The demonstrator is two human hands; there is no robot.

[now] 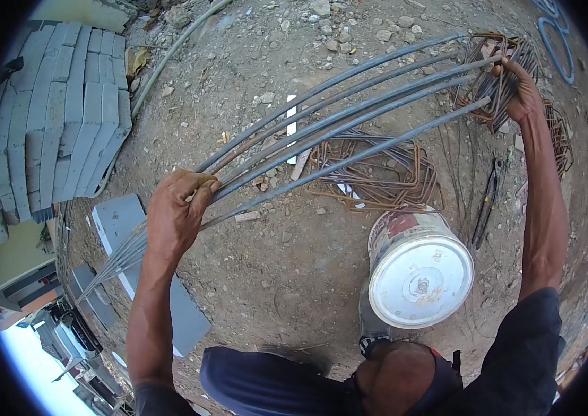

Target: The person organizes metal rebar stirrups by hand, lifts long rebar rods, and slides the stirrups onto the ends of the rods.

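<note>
My left hand (179, 211) is closed around a bundle of long steel bars (412, 81), which fan apart toward the upper right. Up there my right hand (521, 90) pinches the end of one bar between thumb and fingers. Right beside those fingers, a stack of bent wire stirrups (531, 61) sits around the bar ends; whether the bars pass through it I cannot tell. Beneath the bars lies another pile of rusty rectangular stirrups (415, 163) on the dirt. The bars' far ends trail down to the lower left.
A white-lidded bucket (422, 283) stands close to my legs. Long-handled pincers (487, 204) lie on the ground at right. Grey concrete blocks (55, 118) are stacked at upper left, with grey boards (186, 315) below. A blue hose (557, 45) curls at upper right; a vehicle (65, 340) shows at lower left.
</note>
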